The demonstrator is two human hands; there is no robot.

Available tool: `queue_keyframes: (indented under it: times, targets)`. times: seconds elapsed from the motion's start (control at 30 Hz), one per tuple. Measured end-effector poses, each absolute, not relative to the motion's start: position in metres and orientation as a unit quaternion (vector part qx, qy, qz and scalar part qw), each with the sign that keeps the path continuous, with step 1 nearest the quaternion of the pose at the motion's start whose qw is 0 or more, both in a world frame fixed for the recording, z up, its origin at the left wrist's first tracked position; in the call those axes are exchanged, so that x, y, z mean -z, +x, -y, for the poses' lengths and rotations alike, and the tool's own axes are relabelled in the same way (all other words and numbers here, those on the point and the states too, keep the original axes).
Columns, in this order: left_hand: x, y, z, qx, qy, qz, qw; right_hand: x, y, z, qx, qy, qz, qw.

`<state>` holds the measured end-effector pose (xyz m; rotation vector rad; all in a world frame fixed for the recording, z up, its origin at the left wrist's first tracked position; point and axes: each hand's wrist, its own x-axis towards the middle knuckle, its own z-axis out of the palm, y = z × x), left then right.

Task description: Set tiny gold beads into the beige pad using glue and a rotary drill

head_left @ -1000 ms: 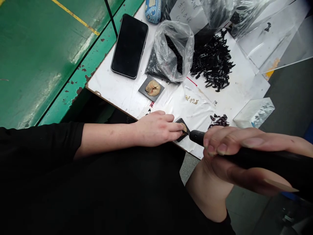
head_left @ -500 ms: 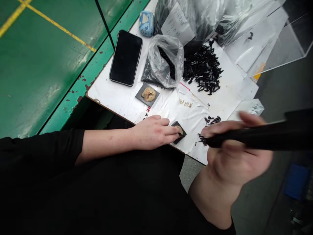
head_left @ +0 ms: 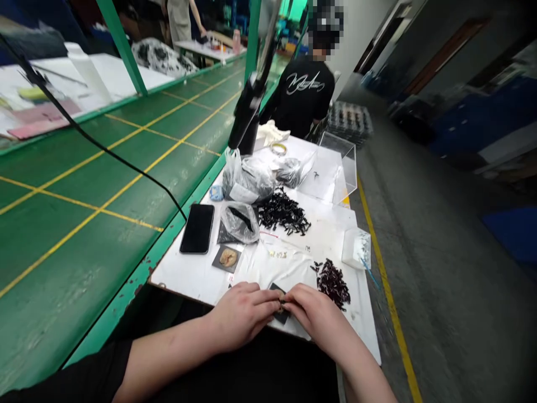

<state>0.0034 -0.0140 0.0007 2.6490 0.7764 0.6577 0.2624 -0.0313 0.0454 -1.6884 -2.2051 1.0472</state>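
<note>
My left hand (head_left: 243, 313) and my right hand (head_left: 315, 314) meet at the near edge of the white table (head_left: 193, 275), fingertips pinched together over a small dark square pad (head_left: 277, 291). What they pinch is too small to make out. A small heap of dark parts (head_left: 333, 282) lies just right of my right hand. The black powered tool (head_left: 247, 115) hangs upright above the far end of the table, free of my hands.
A black phone (head_left: 197, 228), a bag of black parts (head_left: 239, 223), a loose black heap (head_left: 283, 215), a second pad with tan paste (head_left: 227, 258) and a clear box (head_left: 335, 168) are on the table. A person in a black shirt (head_left: 302, 95) stands beyond. Green conveyor (head_left: 84, 224) lies left.
My right hand let go of the black tool, which now hangs above the table, and came down to the pad beside my left hand. The view has tilted up.
</note>
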Motion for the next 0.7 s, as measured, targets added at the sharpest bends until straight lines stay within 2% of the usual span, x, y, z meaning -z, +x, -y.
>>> queue_keyframes:
  times: [0.13, 0.2, 0.27, 0.3, 0.37, 0.4, 0.47, 0.6, 0.7]
  targets:
    - [-0.008, -0.007, -0.002, -0.312, 0.893, -0.291, 0.143, -0.071, 0.269, 0.02, -0.331, -0.543, 0.765, 0.1]
    - [-0.013, -0.017, -0.027, -0.345, 0.856, -0.374, 0.095, -0.095, 0.277, 0.004, -0.344, -0.522, 0.77, 0.13]
    - [-0.021, -0.025, -0.06, -0.305, 0.813, -0.495, 0.033, -0.12, 0.287, -0.021, -0.362, -0.521, 0.753, 0.175]
    - [-0.026, -0.028, -0.078, -0.284, 0.8, -0.528, 0.019, -0.131, 0.292, -0.035, -0.364, -0.537, 0.731, 0.211]
    - [-0.038, -0.031, -0.113, -0.246, 0.801, -0.546, 0.006, -0.15, 0.3, -0.064, -0.292, -0.615, 0.623, 0.386]
    - [-0.044, -0.031, -0.128, -0.217, 0.812, -0.542, 0.007, -0.156, 0.303, -0.077, -0.254, -0.63, 0.586, 0.442]
    - [-0.054, -0.029, -0.15, -0.155, 0.841, -0.518, 0.015, -0.162, 0.306, -0.092, -0.222, -0.631, 0.546, 0.504]
    - [-0.069, -0.028, -0.169, -0.058, 0.87, -0.489, 0.025, -0.157, 0.302, -0.076, -0.215, -0.621, 0.573, 0.489]
    - [-0.076, -0.031, -0.175, -0.001, 0.869, -0.494, 0.027, -0.141, 0.301, -0.049, -0.195, -0.668, 0.618, 0.367]
